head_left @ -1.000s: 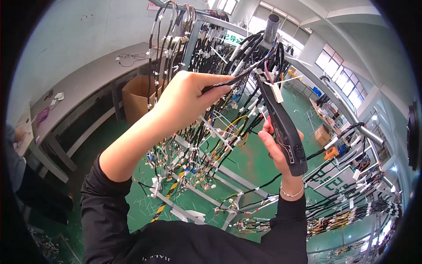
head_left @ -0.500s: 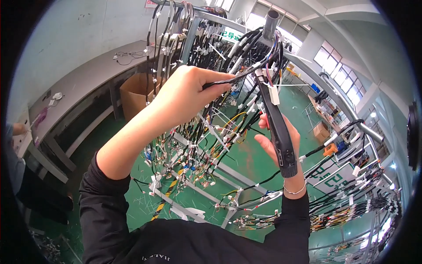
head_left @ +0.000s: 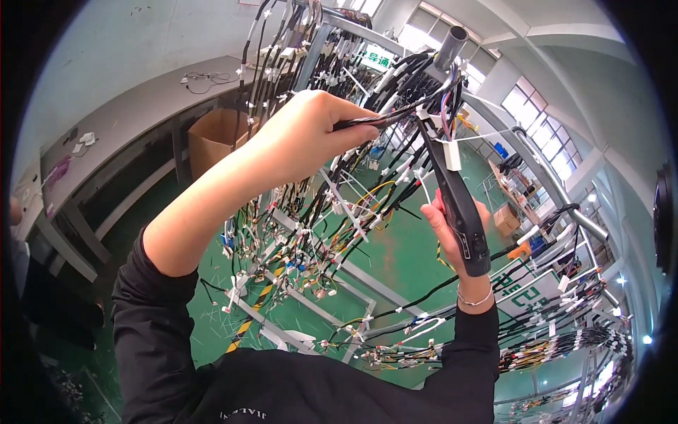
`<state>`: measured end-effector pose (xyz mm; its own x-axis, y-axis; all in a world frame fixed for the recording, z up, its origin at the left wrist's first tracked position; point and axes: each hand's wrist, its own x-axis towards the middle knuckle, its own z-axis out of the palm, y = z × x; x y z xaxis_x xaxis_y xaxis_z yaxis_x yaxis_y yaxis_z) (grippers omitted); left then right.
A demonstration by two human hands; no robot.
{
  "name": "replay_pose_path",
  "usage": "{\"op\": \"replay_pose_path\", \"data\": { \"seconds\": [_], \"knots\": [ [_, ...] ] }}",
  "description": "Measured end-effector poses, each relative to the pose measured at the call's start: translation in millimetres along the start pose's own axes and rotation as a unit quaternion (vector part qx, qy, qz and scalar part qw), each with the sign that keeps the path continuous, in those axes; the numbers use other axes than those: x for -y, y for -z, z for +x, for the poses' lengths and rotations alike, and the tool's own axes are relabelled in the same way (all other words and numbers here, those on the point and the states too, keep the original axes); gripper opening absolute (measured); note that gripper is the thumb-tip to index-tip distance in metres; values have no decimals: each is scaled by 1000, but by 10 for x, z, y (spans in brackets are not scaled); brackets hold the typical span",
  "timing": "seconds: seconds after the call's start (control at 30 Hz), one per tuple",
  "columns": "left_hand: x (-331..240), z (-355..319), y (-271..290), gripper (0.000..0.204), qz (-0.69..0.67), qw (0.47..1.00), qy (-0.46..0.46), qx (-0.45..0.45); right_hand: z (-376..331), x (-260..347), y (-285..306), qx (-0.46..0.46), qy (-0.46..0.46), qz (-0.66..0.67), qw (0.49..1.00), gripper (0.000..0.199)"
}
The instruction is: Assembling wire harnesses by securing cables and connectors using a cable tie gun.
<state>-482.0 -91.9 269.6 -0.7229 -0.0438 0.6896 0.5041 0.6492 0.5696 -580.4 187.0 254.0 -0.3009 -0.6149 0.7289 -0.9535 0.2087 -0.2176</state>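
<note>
L hand (head_left: 308, 138) pinches blk cable bundle (head_left: 397, 116), no gap left, just left of blk hand tool (head_left: 458, 205)'s tip. R hand (head_left: 445, 239) curled round tool, partly hidden behind it. 1 wht connector (head_left: 452, 156) at tool's upper end; 1 cardboard box (head_left: 210, 147) well left of tool.

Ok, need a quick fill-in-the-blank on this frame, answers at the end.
The right grip holds a handheld tool coloured ____.
The left grip pinches a wire bundle between forefinger and ____.
The cardboard box stands in the picture's ____ half.
The floor is mainly coloured ____.
Missing words: black; thumb; left; green.
</note>
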Motion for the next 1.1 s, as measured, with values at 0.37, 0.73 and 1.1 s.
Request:
{"op": "replay_pose_path", "data": {
  "seconds": [0.37,0.73,1.1],
  "knots": [
    [639,-623,-12,41,-363,914,136,122,-569,37,-412,128,77,-150,977,34],
    [468,-872,-109,24,-374,911,174,6,-355,242,-630,134,-6,170,976,45],
    [483,-855,-103,22,-370,914,165,11,-316,211,-681,97,77,81,989,39]
  ]
}}
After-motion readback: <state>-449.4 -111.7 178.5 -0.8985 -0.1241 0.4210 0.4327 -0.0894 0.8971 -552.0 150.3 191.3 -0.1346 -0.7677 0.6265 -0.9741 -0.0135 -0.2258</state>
